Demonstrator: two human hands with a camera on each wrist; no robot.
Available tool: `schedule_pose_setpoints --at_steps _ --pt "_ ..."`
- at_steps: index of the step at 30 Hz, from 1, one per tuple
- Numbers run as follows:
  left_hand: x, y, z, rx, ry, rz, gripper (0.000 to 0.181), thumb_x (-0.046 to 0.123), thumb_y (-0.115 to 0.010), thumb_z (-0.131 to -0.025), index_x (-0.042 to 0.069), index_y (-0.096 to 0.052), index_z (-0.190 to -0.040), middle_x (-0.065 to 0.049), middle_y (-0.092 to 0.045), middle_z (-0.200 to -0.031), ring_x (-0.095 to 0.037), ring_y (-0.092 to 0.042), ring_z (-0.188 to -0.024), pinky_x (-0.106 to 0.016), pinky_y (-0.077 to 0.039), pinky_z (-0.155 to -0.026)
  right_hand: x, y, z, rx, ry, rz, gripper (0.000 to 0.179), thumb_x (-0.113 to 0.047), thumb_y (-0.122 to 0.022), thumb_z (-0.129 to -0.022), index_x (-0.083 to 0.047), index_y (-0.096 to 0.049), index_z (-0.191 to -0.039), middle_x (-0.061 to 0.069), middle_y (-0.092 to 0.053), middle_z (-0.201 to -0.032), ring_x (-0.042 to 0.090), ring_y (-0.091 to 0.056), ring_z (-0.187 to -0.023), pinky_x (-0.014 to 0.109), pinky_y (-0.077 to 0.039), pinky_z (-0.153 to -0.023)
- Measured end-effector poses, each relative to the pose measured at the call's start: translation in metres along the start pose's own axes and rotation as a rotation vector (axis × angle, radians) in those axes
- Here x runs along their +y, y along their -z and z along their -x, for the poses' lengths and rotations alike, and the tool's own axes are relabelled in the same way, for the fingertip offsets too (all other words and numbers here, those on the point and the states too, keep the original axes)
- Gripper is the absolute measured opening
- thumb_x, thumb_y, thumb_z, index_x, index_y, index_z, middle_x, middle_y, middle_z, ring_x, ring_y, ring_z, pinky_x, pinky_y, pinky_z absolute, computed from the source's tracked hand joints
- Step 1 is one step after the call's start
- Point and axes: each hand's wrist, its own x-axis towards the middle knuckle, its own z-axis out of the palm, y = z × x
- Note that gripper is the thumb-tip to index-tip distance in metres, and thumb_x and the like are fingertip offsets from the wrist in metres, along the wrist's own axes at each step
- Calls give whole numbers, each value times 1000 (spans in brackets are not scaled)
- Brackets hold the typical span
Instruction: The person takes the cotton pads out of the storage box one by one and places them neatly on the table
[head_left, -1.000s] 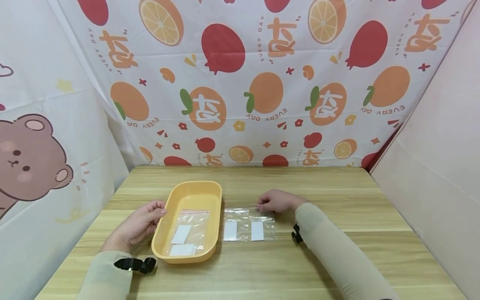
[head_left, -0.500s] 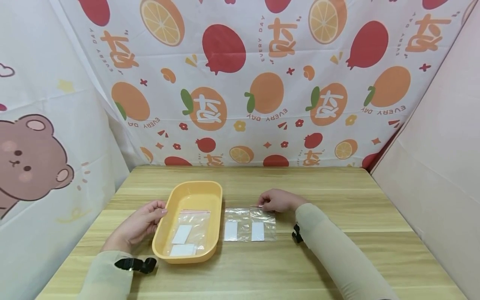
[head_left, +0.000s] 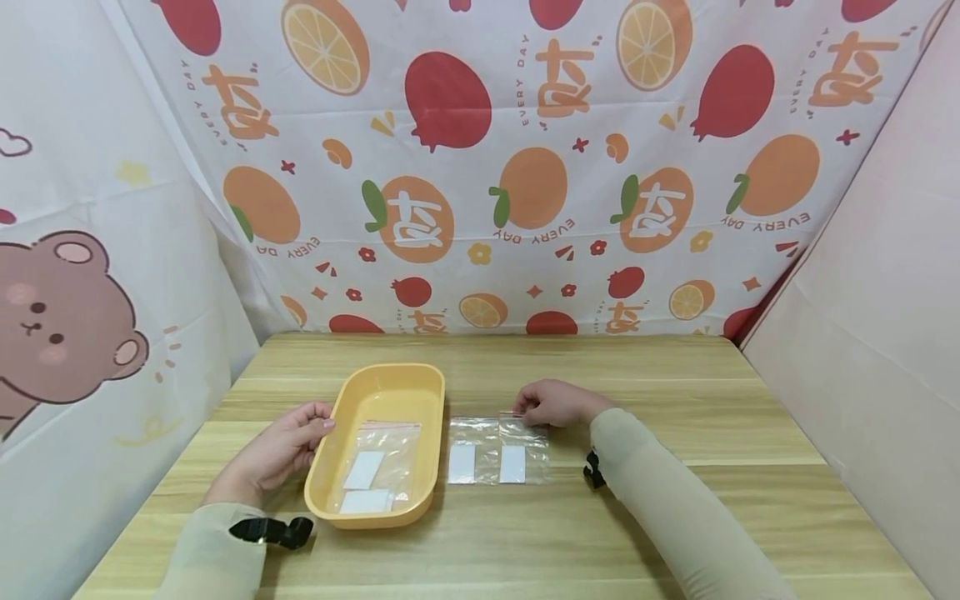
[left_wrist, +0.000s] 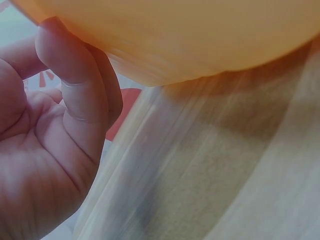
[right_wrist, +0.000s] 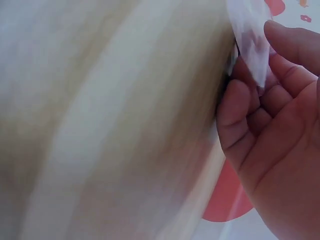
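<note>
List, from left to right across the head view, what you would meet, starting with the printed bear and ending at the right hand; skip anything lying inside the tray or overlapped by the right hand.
Printed bear, left hand, yellow tray, clear bag beside the tray, right hand.

Tray (head_left: 397,398) is coloured plain yellow; table (head_left: 517,537) is streaked tan; white backdrop (head_left: 480,167) is fruit-printed in red and orange.
</note>
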Motion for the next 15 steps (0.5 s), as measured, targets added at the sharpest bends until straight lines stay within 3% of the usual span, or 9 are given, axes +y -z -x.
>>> schedule_pose_setpoints --at_steps 8,15 --pt "-2 1 -2 35 16 -6 23 13 -47 -108 -7 -40 -119 -7 -64 -93 -13 -66 -75 -29 -59 -62 -2 8 5 21 -17 7 16 -11 -68 -94 -18 -72 -108 -3 -66 -93 17 -58 -84 34 -49 -74" --pt "-3 1 0 10 3 19 24 12 -46 -109 -8 -39 -120 -9 -65 -96 -15 -67 -76 -32 -60 -63 -3 11 5 40 -11 19 16 -12 -64 -97 -15 -70 -111 -3 -68 -98 16 -59 -85 34 -49 -77"
